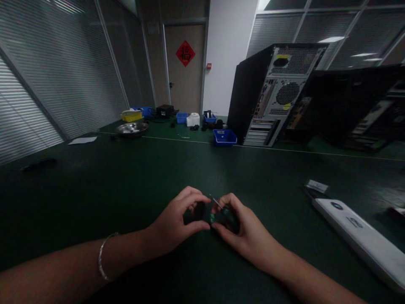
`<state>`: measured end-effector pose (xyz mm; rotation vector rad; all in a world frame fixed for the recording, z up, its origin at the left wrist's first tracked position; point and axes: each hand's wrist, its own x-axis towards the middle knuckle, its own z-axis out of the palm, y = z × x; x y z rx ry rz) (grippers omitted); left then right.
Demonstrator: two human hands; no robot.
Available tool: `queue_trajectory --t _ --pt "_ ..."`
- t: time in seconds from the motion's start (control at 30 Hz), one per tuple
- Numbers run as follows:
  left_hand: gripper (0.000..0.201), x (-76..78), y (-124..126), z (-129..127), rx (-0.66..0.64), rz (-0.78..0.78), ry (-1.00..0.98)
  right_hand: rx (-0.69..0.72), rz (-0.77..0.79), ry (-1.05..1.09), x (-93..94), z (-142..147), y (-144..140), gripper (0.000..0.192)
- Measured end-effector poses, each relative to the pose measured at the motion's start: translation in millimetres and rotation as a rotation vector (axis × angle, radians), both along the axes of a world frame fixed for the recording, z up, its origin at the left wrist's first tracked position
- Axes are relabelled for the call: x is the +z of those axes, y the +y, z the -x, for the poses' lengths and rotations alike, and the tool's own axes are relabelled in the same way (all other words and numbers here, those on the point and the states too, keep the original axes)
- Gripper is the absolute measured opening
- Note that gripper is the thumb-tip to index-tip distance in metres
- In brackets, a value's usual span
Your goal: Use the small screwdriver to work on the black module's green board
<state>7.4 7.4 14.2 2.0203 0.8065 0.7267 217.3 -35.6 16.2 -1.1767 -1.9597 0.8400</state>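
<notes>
My left hand [180, 215] curls its thumb and fingers around a small dark device [200, 210], its kind too dark to make out. A bit of green [212, 218], resembling a circuit board, shows on the side facing my right hand. My right hand [245, 230] is closed on a screwdriver [216, 201]; its thin metal shaft points up and left, and the dark handle lies in the palm. That thumb also reaches the device's right side near the green part. Fingertips of both hands nearly meet, low over the dark green table [133, 181].
A black computer tower [253, 97] stands at the back right beside a blue tray [225, 138]. To the right lies a long white device [360, 236]. Farther back left are a metal bowl [132, 128], a yellow tray [132, 116] and a white paper [82, 140].
</notes>
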Motion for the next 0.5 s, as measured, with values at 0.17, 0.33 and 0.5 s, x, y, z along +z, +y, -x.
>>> queue_trajectory --t 0.17,0.33,0.5 --pt "0.039 -9.3 0.9 -5.0 -0.135 0.454 -0.284 -0.07 -0.088 0.154 -1.7 3.9 -4.2 0.022" --pt "0.046 -7.9 -0.9 -6.7 -0.089 0.415 -0.182 -0.036 -0.124 0.188 -4.5 9.3 -9.5 0.025" --pt "0.051 -3.9 -2.9 -6.0 -0.06 0.29 -0.07 -0.003 -0.151 0.17 -4.5 13.0 -12.0 0.027"
